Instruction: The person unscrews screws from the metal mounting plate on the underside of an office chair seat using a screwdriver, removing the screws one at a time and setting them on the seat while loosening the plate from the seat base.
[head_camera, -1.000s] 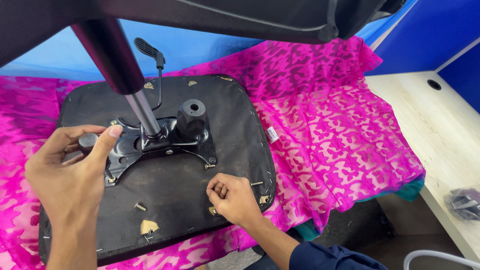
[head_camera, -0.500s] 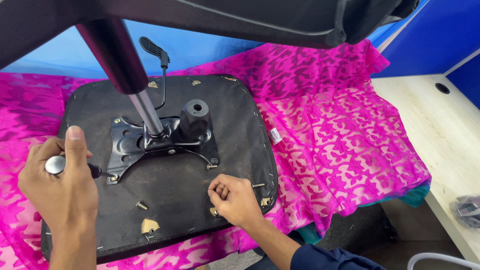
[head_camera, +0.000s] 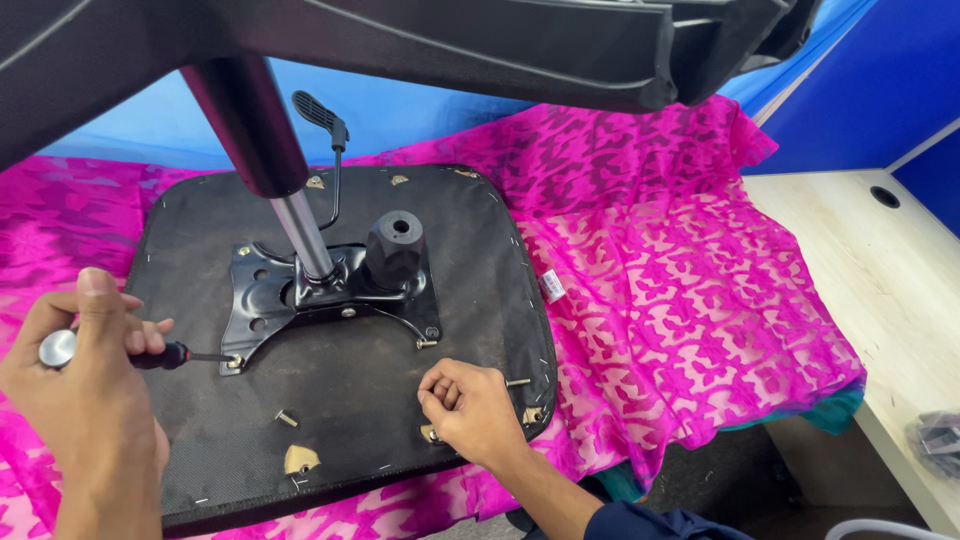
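Since the earlier frame, the left hand (head_camera: 85, 385) has brought its screwdriver (head_camera: 150, 354) tip onto a bolt at the metal plate's (head_camera: 330, 292) 8 o'clock corner, fingers wrapped around the handle. The upturned black seat base (head_camera: 350, 400) lies on pink cloth (head_camera: 680, 300). The right hand (head_camera: 470, 410), curled loosely, rests at the seat's 5 o'clock; a loose bolt (head_camera: 287, 417) lies nearby.

Only one thing like that here tbh: a small white rectangular sewn-in tag with dark print (head_camera: 551, 285). It sticks out from the right edge of the black upside-down chair seat base (head_camera: 480, 260), lying flat on the bright pink patterned cloth (head_camera: 680, 290), tilted a bit. Print's too small to make out anyway. No packages, signs or screens anywhere.
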